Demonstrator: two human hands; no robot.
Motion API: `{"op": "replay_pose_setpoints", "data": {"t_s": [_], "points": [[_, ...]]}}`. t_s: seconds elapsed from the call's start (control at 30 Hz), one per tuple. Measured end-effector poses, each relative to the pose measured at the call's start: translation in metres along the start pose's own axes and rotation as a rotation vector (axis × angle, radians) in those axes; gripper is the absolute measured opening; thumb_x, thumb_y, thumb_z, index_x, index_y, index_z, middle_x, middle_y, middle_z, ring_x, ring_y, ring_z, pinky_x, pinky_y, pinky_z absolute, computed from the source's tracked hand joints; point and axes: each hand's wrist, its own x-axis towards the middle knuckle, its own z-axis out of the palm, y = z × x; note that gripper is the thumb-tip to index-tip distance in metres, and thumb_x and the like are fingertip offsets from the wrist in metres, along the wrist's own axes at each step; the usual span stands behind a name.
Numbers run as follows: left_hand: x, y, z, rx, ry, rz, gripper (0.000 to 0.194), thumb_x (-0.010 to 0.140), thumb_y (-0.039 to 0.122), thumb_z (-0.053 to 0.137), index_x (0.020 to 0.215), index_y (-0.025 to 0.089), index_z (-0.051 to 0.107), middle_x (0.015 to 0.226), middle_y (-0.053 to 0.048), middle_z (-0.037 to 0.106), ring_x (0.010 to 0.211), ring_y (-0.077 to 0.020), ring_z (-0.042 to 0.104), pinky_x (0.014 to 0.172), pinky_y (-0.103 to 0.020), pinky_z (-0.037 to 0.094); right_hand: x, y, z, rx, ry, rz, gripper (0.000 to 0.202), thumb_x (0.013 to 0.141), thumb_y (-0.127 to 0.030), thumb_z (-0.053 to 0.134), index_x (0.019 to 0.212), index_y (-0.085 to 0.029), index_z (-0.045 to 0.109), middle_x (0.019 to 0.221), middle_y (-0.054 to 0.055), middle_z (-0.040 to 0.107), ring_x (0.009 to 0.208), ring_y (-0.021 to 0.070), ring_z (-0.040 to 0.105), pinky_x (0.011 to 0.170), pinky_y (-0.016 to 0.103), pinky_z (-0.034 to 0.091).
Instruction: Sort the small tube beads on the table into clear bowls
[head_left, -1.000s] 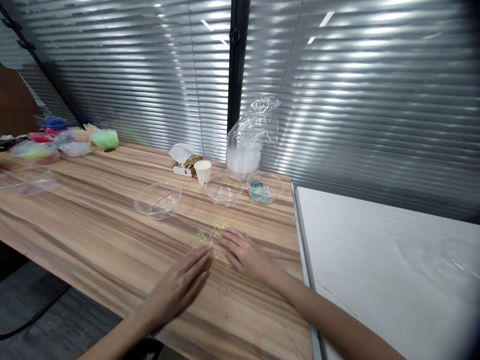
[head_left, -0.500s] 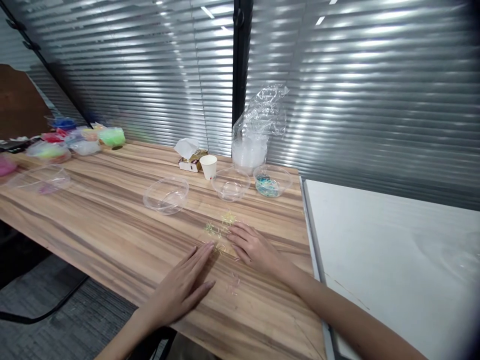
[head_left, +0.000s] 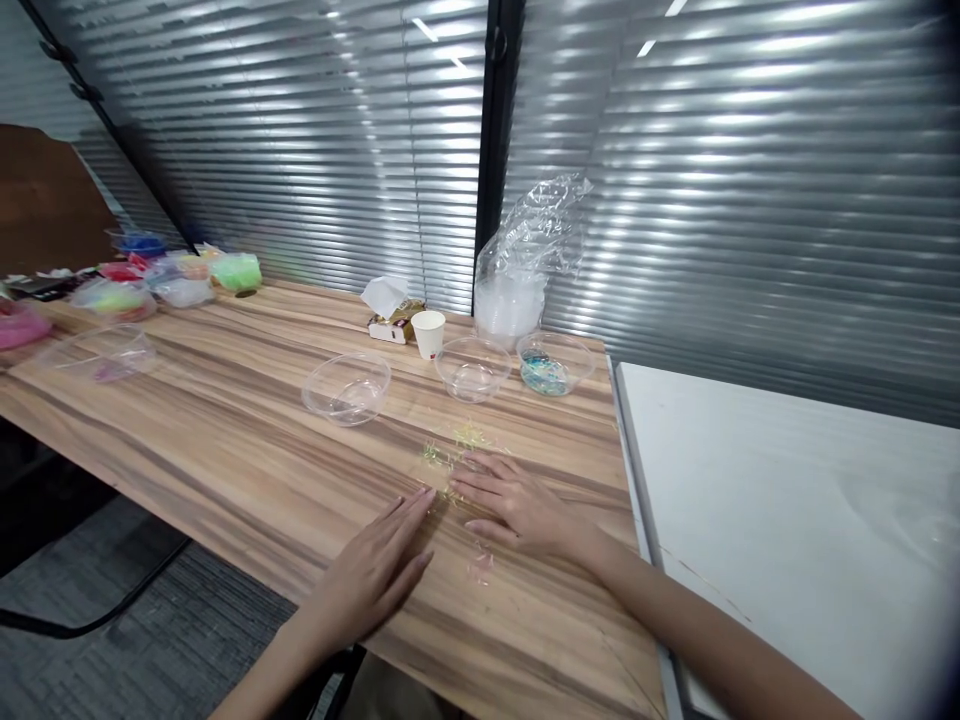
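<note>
Small thin yellow pieces [head_left: 469,434] lie scattered on the wooden table [head_left: 247,440], with a cluster of green pieces [head_left: 433,453] just left of them. My right hand [head_left: 514,500] lies low over the table with its fingers stretched out, the fingertips at the near edge of the yellow pieces. My left hand [head_left: 375,565] rests edge-down on the table, fingers straight and thumb apart, its tips close to the yellow bits. Nearer to me lie a few pink pieces [head_left: 481,568]. Neither hand shows anything held.
Behind the pieces stand a clear bowl [head_left: 307,397], another clear bowl [head_left: 474,397] and a bowl with blue-green pieces [head_left: 545,375]. Farther back are a paper cup [head_left: 428,335], a tissue pack [head_left: 390,328] and bagged bowls [head_left: 510,305]. A white table [head_left: 750,480] adjoins on the right.
My right hand has shifted slightly toward me, and its thumb has spread from the fingers. The left hand keeps nearly the same pose. The whole view has moved a little.
</note>
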Motion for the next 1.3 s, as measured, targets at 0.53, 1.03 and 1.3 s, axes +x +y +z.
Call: {"op": "replay_pose_setpoints", "data": {"t_s": [0.53, 1.03, 1.3], "points": [[0.004, 0.001, 0.0, 0.024, -0.008, -0.052, 0.062, 0.098, 0.035, 0.043, 0.15, 0.026, 0.011, 0.149, -0.004, 0.036, 0.134, -0.0204, 0.039, 0.109, -0.037, 0.039, -0.001, 0.004, 0.007, -0.003, 0.019, 0.058, 0.041, 0.099, -0.037, 0.042, 0.134, -0.017, 0.051, 0.136, 0.006, 0.053, 0.136, 0.0264, 0.032, 0.113, 0.049, 0.028], [0.01, 0.0, 0.003, -0.017, 0.063, -0.137, 0.052, 0.096, 0.038, 0.046, 0.144, 0.023, 0.032, 0.147, -0.008, 0.039, 0.135, -0.024, 0.036, 0.11, -0.043, 0.037, -0.002, 0.002, 0.005, -0.016, 0.127, -0.001, 0.032, 0.096, -0.03, 0.047, 0.121, -0.015, 0.061, 0.128, 0.01, 0.06, 0.128, 0.0301, 0.044, 0.108, 0.05, 0.038], [0.012, 0.0, 0.001, -0.014, 0.016, -0.115, 0.053, 0.096, 0.037, 0.047, 0.144, 0.021, 0.03, 0.147, -0.008, 0.038, 0.138, -0.0232, 0.032, 0.112, -0.044, 0.033, -0.001, 0.004, 0.009, -0.034, 0.249, -0.043, 0.023, 0.096, -0.025, 0.048, 0.103, -0.017, 0.069, 0.111, 0.006, 0.069, 0.121, 0.0277, 0.051, 0.099, 0.047, 0.046]]}}
